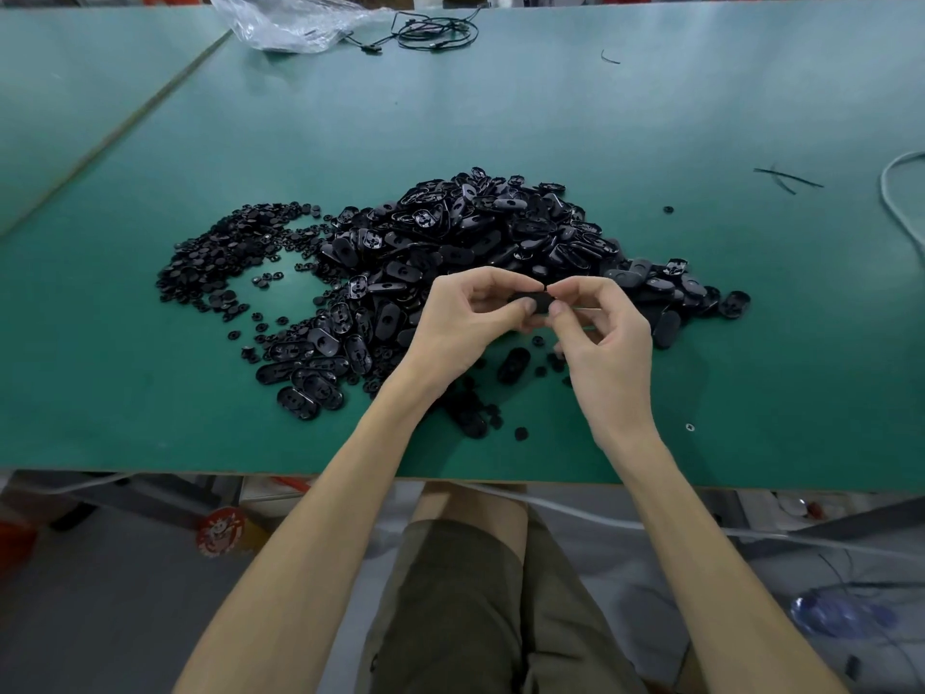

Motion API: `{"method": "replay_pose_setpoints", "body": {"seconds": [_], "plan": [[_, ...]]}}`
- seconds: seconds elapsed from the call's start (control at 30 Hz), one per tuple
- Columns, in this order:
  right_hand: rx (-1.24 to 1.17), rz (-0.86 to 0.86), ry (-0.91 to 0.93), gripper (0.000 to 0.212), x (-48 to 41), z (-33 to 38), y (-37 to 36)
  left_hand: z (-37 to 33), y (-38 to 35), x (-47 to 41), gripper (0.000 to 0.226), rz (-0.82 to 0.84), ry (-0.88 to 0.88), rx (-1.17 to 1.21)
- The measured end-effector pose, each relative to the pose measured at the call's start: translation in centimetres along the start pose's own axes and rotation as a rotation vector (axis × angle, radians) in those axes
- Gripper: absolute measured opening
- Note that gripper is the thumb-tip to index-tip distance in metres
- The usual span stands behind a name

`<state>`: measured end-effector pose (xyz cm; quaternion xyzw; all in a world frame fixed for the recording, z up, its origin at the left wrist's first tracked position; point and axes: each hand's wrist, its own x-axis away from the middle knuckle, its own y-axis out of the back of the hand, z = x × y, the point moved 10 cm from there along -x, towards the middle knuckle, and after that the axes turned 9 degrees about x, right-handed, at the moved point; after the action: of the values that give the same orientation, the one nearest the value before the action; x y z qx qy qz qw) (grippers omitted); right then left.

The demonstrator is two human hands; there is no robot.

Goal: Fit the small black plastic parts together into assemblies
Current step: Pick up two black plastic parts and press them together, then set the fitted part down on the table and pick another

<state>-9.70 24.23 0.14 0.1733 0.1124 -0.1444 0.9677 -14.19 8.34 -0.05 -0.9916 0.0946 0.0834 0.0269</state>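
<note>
- Small factory or assembly workshop, hand-work bench.
- Long green-topped worktable (650, 117) fills the upper frame; second table (75, 92) butts against it, upper left.
- Bulk heap of identical oval black parts (500, 227) at centre, smaller round black pieces (215, 252) heaped left of it.
- Crumpled clear plastic bag (290, 22) and coiled black cable (435, 32) at top edge.
- Grey floor (100, 618), metal frame (851, 523), loose white cable (575, 513) under the table, bottom of frame.

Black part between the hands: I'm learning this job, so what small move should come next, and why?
Probably squeeze the black part until its pieces seat. The left hand and right hand both pinch it, raised over the pile, thumbs nearly meeting on it; whether a second piece is in place is hidden.
</note>
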Motion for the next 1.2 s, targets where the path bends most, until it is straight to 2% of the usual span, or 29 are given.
{"method": "replay_pose_setpoints", "body": {"seconds": [0.4,0.63,0.8,0.9,1.03,1.2], "plan": [[0.065,0.046,0.015,0.024,0.0,0.3,-0.4,-0.2,0.5,-0.1,0.016,-0.046,-0.020,0.038],[0.057,-0.014,0.043,0.027,0.2,1.0,0.2,-0.1,0.4,0.0,0.021,-0.027,-0.035,0.046],[-0.001,-0.188,-0.008,0.037,0.3,0.5,2.1,0.1,1.4,-0.4,0.029,-0.106,-0.037,-0.139],[-0.027,-0.291,-0.105,0.042,0.4,-0.9,3.1,0.0,0.9,-0.4,0.031,-0.061,-0.052,-0.268],[-0.030,-0.304,-0.192,0.046,0.3,-2.3,3.1,0.1,-0.2,-0.5,0.028,0.020,-0.071,-0.401],[-0.012,-0.283,-0.193,0.050,0.3,-2.7,2.9,0.2,-0.9,-0.3,0.026,0.069,-0.097,-0.563]]}}
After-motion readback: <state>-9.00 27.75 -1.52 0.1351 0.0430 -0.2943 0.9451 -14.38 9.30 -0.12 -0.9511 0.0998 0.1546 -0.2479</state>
